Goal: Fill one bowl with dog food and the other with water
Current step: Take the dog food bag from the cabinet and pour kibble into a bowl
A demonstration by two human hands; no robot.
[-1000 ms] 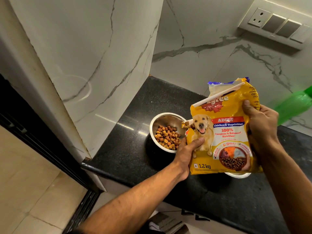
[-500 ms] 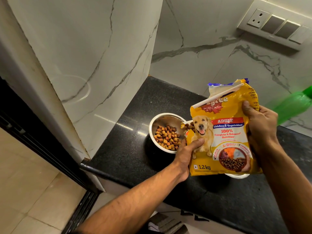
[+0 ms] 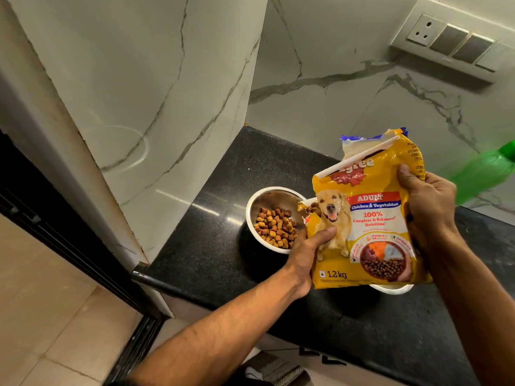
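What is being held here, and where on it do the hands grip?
The yellow dog food bag: the left hand grips its lower left edge, the right hand its right side.

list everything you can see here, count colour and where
dog food bag: one, yellow with a dog picture, held above the counter over the second bowl
steel bowl: one, silver, on the counter near the wall corner
kibble: many pieces, brown and orange, inside the steel bowl
second bowl: one, pale rim only, mostly hidden under the bag
counter: one, black speckled
green bottle: one, blurred, right edge
switch panel: one, white and grey, on the wall
left hand: grips the bag's lower left
right hand: grips the bag's right side
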